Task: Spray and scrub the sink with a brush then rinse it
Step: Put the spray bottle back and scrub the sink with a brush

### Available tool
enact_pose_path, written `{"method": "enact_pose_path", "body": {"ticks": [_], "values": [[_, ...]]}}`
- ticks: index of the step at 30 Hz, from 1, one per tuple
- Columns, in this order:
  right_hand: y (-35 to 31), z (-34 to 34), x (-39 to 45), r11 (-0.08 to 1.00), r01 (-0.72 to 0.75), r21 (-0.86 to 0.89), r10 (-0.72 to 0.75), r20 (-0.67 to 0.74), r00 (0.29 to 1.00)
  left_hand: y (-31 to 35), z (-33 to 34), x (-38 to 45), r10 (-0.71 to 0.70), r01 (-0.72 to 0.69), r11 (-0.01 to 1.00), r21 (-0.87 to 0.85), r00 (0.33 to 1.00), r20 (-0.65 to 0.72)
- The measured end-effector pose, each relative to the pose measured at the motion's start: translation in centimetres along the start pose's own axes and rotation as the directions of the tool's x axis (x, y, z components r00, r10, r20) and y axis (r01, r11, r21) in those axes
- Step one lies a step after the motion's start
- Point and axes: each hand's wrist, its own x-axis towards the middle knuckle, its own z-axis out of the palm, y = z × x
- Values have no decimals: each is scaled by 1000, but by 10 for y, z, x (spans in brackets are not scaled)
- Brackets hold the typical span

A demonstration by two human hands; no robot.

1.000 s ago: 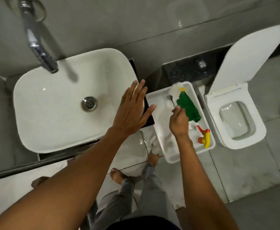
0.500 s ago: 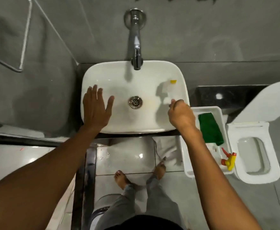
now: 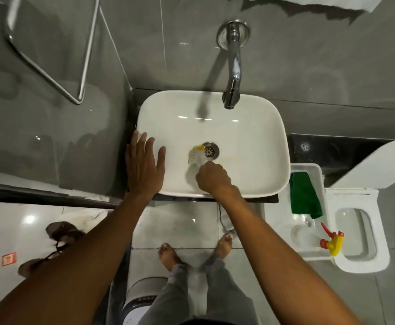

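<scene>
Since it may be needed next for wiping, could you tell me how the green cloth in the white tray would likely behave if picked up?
The green cloth lies crumpled and draped over the white tray rim, so it is probably floppy and light. It would likely sag from a pinch rather than hold shape.

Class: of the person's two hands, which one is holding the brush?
The right hand, fisted around the brush beside the drain; the left hand lies open, holding nothing.

walls (image 3: 332,55): grey glossy tile in front of me | floor (image 3: 180,226): pale shiny tile under me | toilet (image 3: 360,231): white, lid up, at my right | glass partition (image 3: 51,137): left
</scene>
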Motion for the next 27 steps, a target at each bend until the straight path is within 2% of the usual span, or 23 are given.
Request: {"method": "enact_pose_path", "body": {"ticks": [3, 6, 7, 9, 11, 13, 15, 18, 20, 22, 24, 25, 27], "values": [[17, -20, 8, 994, -112, 11, 113, -93, 989, 0, -1, 2, -15, 15, 1000, -15, 1000, 1], [63, -55, 20, 940, -327, 96, 340, -209, 917, 1, -2, 2, -32, 32, 999, -17, 999, 18], [71, -61, 22, 930, -355, 97, 368, -221, 903, 1, -3, 2, -35, 35, 999, -19, 999, 24], [60, -56, 24, 953, -298, 53, 302, -166, 939, 2, -4, 2, -31, 31, 999, -20, 999, 29], [25, -32, 21, 989, -147, 14, 147, -73, 986, 3, -5, 2, -25, 25, 1000, -10, 999, 30], [-19, 1, 11, 1000, -6, 15, 6, 1, 1000, 5, -6, 2, -25, 25, 1000, -5, 999, 37], [-54, 25, -2, 998, 63, 30, -64, 34, 997, 5, -7, 2, -16, 17, 1000, -24, 999, 40], [-52, 20, 7, 997, 5, 78, -5, -8, 1000, 6, -8, 2, -22, 23, 997, -74, 1000, 3], [-17, -7, 24, 986, -115, 119, 126, -90, 988, 8, -8, 1, -32, 30, 993, -112, 999, -17], [30, -39, 45, 953, -249, 171, 279, -188, 942, 9, -9, 2, -36, 32, 990, -141, 999, -26], [64, -63, 60, 914, -341, 219, 388, -225, 894, 7, -8, 1, -41, 37, 987, -158, 999, -25], [68, -66, 67, 915, -341, 214, 386, -229, 894, 7, -8, 0, -46, 41, 985, -166, 999, -24], [48, -58, 70, 957, -246, 154, 271, -169, 948, 6, -6, 1, -54, 50, 983, -176, 998, -20]]}}
